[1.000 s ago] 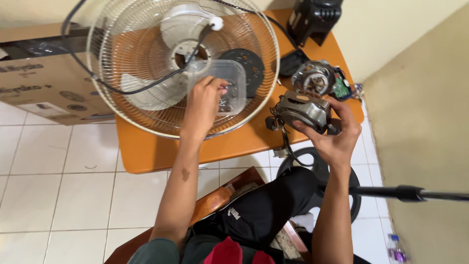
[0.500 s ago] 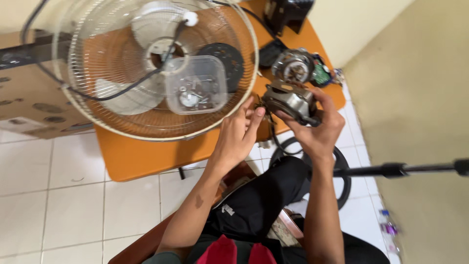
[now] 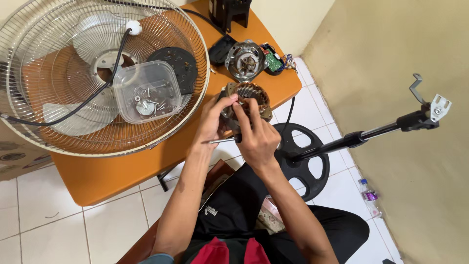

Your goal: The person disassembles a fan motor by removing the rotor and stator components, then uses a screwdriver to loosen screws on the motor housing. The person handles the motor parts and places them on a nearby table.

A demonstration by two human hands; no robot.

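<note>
My orange worktop (image 3: 122, 171) fills the top left. A big wire fan cage (image 3: 58, 122) lies on it at ten o'clock, with a clear tub (image 3: 146, 91) of screws on top. A black stand (image 3: 342, 144) leans on the floor at three o'clock. A round motor part (image 3: 245, 59) sits at twelve o'clock. In the middle I hold the coil motor (image 3: 254, 98) over the worktop's edge. My left hand (image 3: 213, 122) is curled around its left side. My right hand (image 3: 258, 139) grips it from below, fingers closed.
</note>
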